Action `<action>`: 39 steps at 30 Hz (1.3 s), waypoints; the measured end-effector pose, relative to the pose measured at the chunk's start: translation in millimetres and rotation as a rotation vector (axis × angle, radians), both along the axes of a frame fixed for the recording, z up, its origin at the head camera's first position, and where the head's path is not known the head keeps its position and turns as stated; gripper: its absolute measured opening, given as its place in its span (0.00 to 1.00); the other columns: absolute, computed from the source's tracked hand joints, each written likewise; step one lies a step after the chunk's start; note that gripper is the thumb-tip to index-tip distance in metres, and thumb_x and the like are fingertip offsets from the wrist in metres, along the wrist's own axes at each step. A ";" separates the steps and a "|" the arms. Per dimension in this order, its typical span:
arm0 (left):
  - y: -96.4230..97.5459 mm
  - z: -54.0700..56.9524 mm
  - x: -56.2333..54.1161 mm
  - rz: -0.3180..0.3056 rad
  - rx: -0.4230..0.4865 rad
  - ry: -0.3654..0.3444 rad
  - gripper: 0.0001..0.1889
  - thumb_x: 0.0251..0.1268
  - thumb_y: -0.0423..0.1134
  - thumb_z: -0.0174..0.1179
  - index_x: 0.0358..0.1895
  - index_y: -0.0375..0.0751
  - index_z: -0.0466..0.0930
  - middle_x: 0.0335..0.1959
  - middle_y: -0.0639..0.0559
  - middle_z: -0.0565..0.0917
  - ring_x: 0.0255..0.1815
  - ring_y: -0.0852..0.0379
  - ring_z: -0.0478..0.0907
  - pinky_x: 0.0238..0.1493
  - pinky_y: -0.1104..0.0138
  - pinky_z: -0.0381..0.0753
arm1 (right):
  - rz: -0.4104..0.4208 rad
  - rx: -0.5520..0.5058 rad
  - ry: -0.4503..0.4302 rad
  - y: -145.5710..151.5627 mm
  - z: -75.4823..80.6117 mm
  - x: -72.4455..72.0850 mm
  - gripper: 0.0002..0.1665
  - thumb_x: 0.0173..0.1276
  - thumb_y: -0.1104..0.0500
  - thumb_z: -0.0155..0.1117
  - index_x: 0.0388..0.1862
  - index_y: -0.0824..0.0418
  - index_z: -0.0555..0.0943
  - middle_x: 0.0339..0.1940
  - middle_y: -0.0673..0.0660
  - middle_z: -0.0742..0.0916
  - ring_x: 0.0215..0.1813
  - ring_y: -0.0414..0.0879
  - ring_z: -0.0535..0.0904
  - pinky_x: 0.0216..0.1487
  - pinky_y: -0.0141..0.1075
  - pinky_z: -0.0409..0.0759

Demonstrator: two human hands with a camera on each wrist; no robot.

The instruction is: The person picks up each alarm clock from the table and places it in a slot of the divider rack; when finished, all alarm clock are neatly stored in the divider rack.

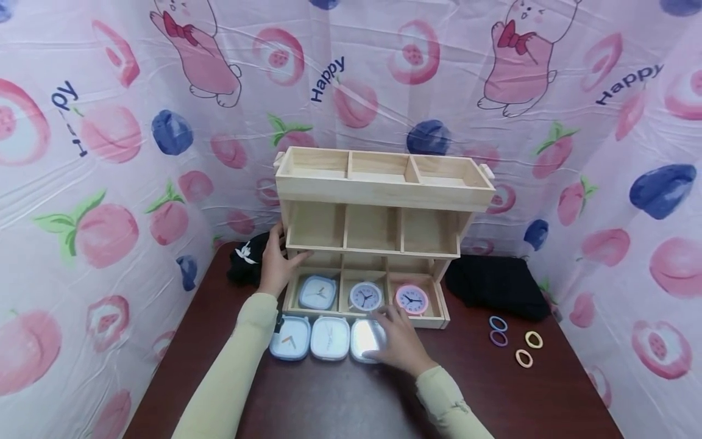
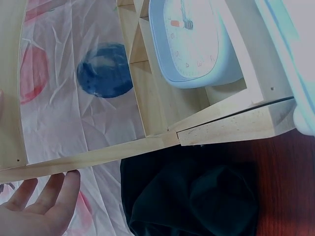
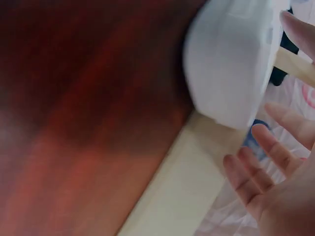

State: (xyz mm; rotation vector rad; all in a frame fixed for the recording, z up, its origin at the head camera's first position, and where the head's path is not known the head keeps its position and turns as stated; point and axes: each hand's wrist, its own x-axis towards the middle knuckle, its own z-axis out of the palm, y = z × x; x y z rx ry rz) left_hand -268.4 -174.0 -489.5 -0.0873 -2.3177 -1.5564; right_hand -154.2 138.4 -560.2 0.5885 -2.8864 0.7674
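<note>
A three-tier wooden box (image 1: 329, 194) stands open in steps on the dark table. My left hand (image 1: 276, 266) holds its left side, with the fingers along the outer edge of the side board and the thumb toward the front. In the bottom tier sit a blue clock (image 1: 317, 293), a round pale purple clock (image 1: 365, 297) and a pink clock (image 1: 411, 300), one per compartment. Before the box lie a light blue clock (image 1: 289, 339) and two white clocks, a middle one (image 1: 329, 339) and a right one (image 1: 364, 341). My right hand (image 1: 403, 341), fingers spread, hovers at the right white clock.
Folded black cloth (image 1: 496, 285) lies right of the box, and a black cloth item with a white print (image 1: 247, 261) sits left of it. Blue, purple and yellow rings (image 1: 534, 339) are on the table's right. Patterned curtains surround the table.
</note>
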 end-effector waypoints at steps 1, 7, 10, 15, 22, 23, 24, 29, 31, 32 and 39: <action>-0.3 0.0 0.2 0.003 -0.002 -0.002 0.53 0.63 0.38 0.79 0.86 0.53 0.54 0.84 0.45 0.65 0.79 0.38 0.69 0.75 0.42 0.77 | 0.009 -0.007 -0.005 2.4 -2.5 1.3 0.51 0.41 0.41 0.93 0.66 0.55 0.85 0.65 0.60 0.82 0.68 0.62 0.75 0.68 0.60 0.80; -1.7 -1.0 -0.3 0.002 -0.007 -0.009 0.54 0.63 0.37 0.79 0.87 0.52 0.52 0.84 0.44 0.64 0.80 0.38 0.68 0.77 0.44 0.76 | 0.045 -0.022 0.061 9.5 -14.6 5.5 0.54 0.40 0.38 0.92 0.68 0.56 0.85 0.67 0.59 0.83 0.69 0.61 0.74 0.69 0.62 0.79; -1.9 -2.0 -0.3 -0.003 -0.011 -0.010 0.54 0.64 0.37 0.78 0.87 0.54 0.52 0.84 0.44 0.64 0.81 0.38 0.68 0.77 0.43 0.76 | 0.046 -0.013 0.092 11.1 -17.1 7.5 0.55 0.39 0.37 0.92 0.67 0.56 0.86 0.67 0.57 0.83 0.67 0.59 0.74 0.67 0.60 0.80; -1.7 -4.0 -0.9 -0.011 -0.002 -0.004 0.54 0.64 0.37 0.78 0.87 0.56 0.51 0.85 0.44 0.63 0.81 0.37 0.67 0.77 0.40 0.75 | 0.019 -0.003 0.099 11.6 -17.7 12.8 0.55 0.36 0.40 0.94 0.65 0.58 0.86 0.64 0.57 0.84 0.64 0.57 0.75 0.63 0.57 0.82; -0.7 -3.7 -0.7 -0.009 0.001 -0.005 0.55 0.63 0.37 0.78 0.88 0.56 0.50 0.85 0.45 0.63 0.81 0.36 0.67 0.77 0.40 0.75 | -0.008 -0.061 -0.026 11.7 -17.3 26.7 0.57 0.40 0.50 0.94 0.70 0.64 0.80 0.67 0.63 0.81 0.67 0.61 0.80 0.69 0.56 0.83; -0.6 -3.3 -0.6 -0.009 0.000 -0.003 0.55 0.63 0.37 0.78 0.87 0.56 0.50 0.85 0.45 0.63 0.81 0.36 0.67 0.77 0.40 0.75 | -0.010 -0.065 -0.040 12.0 -17.4 28.8 0.57 0.40 0.51 0.94 0.71 0.65 0.79 0.68 0.65 0.81 0.67 0.61 0.80 0.70 0.56 0.83; -0.6 -3.1 -0.7 -0.008 -0.003 0.000 0.55 0.64 0.38 0.78 0.87 0.56 0.50 0.85 0.44 0.63 0.81 0.36 0.67 0.77 0.40 0.75 | -0.013 -0.065 -0.055 12.3 -17.1 30.4 0.58 0.41 0.52 0.94 0.71 0.67 0.78 0.70 0.67 0.80 0.68 0.62 0.81 0.71 0.56 0.82; -0.4 -2.9 -1.0 -0.006 -0.006 0.009 0.54 0.64 0.38 0.78 0.87 0.57 0.51 0.85 0.45 0.64 0.80 0.38 0.68 0.76 0.41 0.76 | -0.015 -0.032 -0.078 14.5 -14.8 36.0 0.59 0.41 0.52 0.94 0.70 0.71 0.76 0.69 0.70 0.81 0.67 0.63 0.82 0.71 0.58 0.81; -0.5 -3.0 -0.8 -0.006 -0.008 0.011 0.54 0.64 0.38 0.78 0.87 0.57 0.51 0.84 0.45 0.64 0.81 0.38 0.68 0.76 0.42 0.76 | -0.012 -0.017 -0.083 15.7 -14.0 37.5 0.59 0.40 0.52 0.94 0.70 0.70 0.76 0.68 0.70 0.81 0.66 0.63 0.82 0.70 0.58 0.82; -0.4 -3.1 -0.7 -0.005 -0.007 0.011 0.54 0.64 0.38 0.78 0.87 0.57 0.51 0.84 0.45 0.64 0.81 0.38 0.68 0.76 0.42 0.76 | -0.011 -0.009 -0.089 16.5 -13.9 38.2 0.59 0.40 0.52 0.94 0.71 0.70 0.76 0.68 0.69 0.81 0.66 0.63 0.82 0.71 0.57 0.82; -0.4 -3.3 0.4 -0.009 -0.007 0.010 0.54 0.64 0.37 0.78 0.87 0.56 0.51 0.84 0.44 0.64 0.81 0.38 0.68 0.76 0.42 0.76 | -0.014 -0.007 -0.064 23.5 -18.0 43.7 0.62 0.35 0.54 0.94 0.72 0.67 0.77 0.66 0.65 0.82 0.66 0.60 0.81 0.69 0.56 0.84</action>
